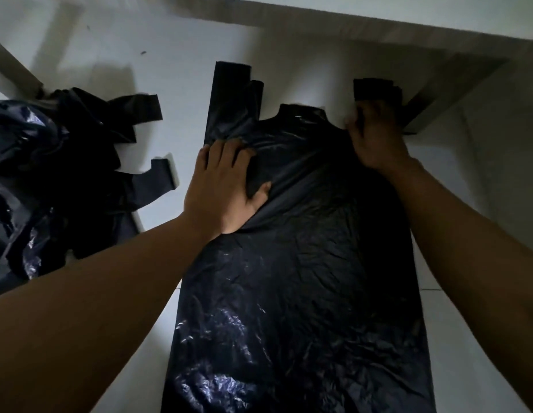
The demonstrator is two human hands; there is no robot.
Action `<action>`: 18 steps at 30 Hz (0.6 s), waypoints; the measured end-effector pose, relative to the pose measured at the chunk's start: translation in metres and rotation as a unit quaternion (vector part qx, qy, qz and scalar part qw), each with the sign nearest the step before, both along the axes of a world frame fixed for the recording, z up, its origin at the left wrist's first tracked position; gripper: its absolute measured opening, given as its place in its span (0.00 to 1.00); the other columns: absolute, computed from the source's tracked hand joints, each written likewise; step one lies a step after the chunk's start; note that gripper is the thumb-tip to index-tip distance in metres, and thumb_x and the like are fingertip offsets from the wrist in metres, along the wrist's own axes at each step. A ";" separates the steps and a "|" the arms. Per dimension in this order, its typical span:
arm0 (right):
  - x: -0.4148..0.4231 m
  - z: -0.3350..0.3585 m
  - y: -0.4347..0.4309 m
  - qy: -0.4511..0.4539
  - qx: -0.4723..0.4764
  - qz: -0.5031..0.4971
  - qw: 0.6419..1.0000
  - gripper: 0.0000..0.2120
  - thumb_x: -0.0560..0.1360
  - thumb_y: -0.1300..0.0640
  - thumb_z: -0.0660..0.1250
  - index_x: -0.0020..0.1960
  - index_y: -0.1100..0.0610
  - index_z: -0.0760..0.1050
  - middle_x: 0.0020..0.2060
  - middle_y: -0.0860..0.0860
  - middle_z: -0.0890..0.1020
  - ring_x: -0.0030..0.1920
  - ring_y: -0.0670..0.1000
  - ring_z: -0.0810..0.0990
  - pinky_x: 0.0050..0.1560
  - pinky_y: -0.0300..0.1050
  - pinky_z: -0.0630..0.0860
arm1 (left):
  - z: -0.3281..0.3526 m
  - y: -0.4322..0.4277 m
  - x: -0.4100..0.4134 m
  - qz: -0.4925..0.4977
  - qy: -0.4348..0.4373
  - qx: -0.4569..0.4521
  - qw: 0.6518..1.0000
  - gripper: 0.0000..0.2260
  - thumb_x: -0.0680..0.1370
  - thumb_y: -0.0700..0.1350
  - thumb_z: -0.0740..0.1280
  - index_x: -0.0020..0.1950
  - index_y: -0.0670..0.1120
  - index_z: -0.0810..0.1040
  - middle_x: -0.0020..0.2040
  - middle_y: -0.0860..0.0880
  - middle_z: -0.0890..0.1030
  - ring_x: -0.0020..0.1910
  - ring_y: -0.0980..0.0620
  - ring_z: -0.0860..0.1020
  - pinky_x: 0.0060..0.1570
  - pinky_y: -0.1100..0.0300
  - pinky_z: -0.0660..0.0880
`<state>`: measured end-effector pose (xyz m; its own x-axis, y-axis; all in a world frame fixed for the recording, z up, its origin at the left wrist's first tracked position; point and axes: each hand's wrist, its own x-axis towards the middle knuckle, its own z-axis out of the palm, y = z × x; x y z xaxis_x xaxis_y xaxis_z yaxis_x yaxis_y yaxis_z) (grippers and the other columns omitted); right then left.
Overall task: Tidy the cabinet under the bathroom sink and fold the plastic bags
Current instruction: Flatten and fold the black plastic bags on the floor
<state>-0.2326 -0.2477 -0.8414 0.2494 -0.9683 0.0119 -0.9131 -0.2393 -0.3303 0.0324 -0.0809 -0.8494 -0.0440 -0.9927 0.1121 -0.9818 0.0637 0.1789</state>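
Black bag [295,293] flat, long axis six-to-twelve, handles toward twelve.
Left hand [223,186] presses it, fingers spread; right hand [375,141] blurred, grip unclear.

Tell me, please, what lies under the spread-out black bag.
White floor shows round the black bag, which seems to lie flat on it. Anything directly beneath is hidden by the plastic.

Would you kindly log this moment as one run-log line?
step: flattening | left hand: presses black bag | right hand: at its handle, grip blurred | bag pile: crumpled, left side
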 end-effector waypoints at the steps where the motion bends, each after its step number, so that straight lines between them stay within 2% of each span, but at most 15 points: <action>1: 0.004 0.005 -0.008 -0.016 -0.007 -0.027 0.999 0.33 0.79 0.38 0.47 0.73 0.59 0.65 0.70 0.61 0.69 0.69 0.62 0.66 0.69 0.58 0.64 | 0.000 0.000 0.000 0.000 -0.002 0.000 1.000 0.30 0.78 0.66 0.56 0.70 0.46 0.70 0.70 0.43 0.69 0.70 0.39 0.66 0.72 0.43 0.61; 3: 0.026 0.015 -0.016 -0.017 -0.049 -0.049 0.997 0.29 0.79 0.42 0.51 0.72 0.59 0.67 0.67 0.61 0.71 0.67 0.62 0.68 0.68 0.55 0.66 | 0.000 0.001 -0.001 0.001 -0.007 -0.004 1.000 0.30 0.78 0.66 0.56 0.70 0.46 0.70 0.70 0.43 0.70 0.69 0.39 0.67 0.71 0.44 0.62; 5: 0.063 0.025 -0.013 0.008 -0.071 0.002 0.997 0.22 0.80 0.45 0.54 0.68 0.55 0.70 0.64 0.59 0.74 0.64 0.60 0.71 0.63 0.53 0.66 | 0.000 0.001 0.000 0.004 -0.009 -0.010 1.000 0.30 0.77 0.65 0.56 0.70 0.46 0.70 0.69 0.43 0.70 0.69 0.39 0.67 0.71 0.44 0.62; 8: 0.120 0.031 -0.004 -0.029 0.030 0.094 0.995 0.20 0.80 0.44 0.59 0.69 0.50 0.69 0.61 0.53 0.78 0.62 0.56 0.75 0.64 0.51 0.67 | 0.000 0.003 -0.001 0.003 -0.013 -0.019 1.000 0.30 0.78 0.65 0.56 0.69 0.45 0.71 0.68 0.43 0.71 0.68 0.40 0.68 0.71 0.45 0.62; 10: 0.149 0.036 -0.002 -0.091 0.109 0.107 0.984 0.24 0.79 0.47 0.62 0.74 0.52 0.65 0.65 0.54 0.76 0.63 0.54 0.75 0.65 0.46 0.69 | 0.001 0.003 -0.001 0.005 -0.010 -0.015 1.000 0.30 0.78 0.65 0.56 0.70 0.45 0.71 0.69 0.43 0.71 0.68 0.40 0.67 0.72 0.45 0.61; 11: 0.160 0.040 -0.003 -0.109 0.134 0.108 0.979 0.24 0.79 0.51 0.62 0.73 0.54 0.66 0.66 0.55 0.76 0.63 0.53 0.75 0.63 0.42 0.70 | 0.001 0.003 -0.001 0.007 -0.009 -0.011 1.000 0.30 0.78 0.65 0.55 0.70 0.45 0.71 0.69 0.43 0.71 0.69 0.40 0.67 0.72 0.45 0.61; 12: 0.167 0.043 -0.006 -0.110 0.142 0.112 0.977 0.20 0.78 0.55 0.63 0.70 0.58 0.72 0.64 0.56 0.77 0.61 0.53 0.77 0.59 0.41 0.73 | 0.001 0.003 -0.001 0.007 -0.009 -0.007 1.000 0.30 0.78 0.65 0.55 0.70 0.46 0.71 0.69 0.44 0.70 0.69 0.40 0.67 0.72 0.45 0.61; 14: 0.178 0.052 -0.011 -0.121 0.121 0.107 0.979 0.13 0.75 0.60 0.63 0.57 0.63 0.80 0.53 0.57 0.82 0.52 0.53 0.81 0.49 0.44 0.77 | 0.000 0.004 -0.001 0.006 -0.007 -0.007 1.000 0.30 0.77 0.65 0.55 0.70 0.46 0.71 0.69 0.44 0.70 0.70 0.40 0.67 0.72 0.44 0.60; 16: 0.185 0.060 -0.013 -0.220 0.092 0.079 0.968 0.10 0.73 0.60 0.65 0.50 0.63 0.82 0.46 0.55 0.83 0.46 0.49 0.81 0.45 0.44 0.78 | -0.003 0.004 -0.001 0.007 -0.003 -0.017 1.000 0.30 0.77 0.65 0.56 0.70 0.45 0.71 0.69 0.44 0.71 0.70 0.40 0.67 0.72 0.43 0.60; 18: 0.193 0.064 -0.014 -0.339 0.097 0.056 0.934 0.12 0.73 0.57 0.65 0.49 0.64 0.82 0.43 0.57 0.83 0.42 0.48 0.79 0.43 0.46 0.77 | -0.004 0.003 0.000 0.010 -0.003 -0.024 1.000 0.30 0.77 0.65 0.56 0.70 0.45 0.72 0.69 0.44 0.71 0.70 0.40 0.67 0.73 0.42 0.58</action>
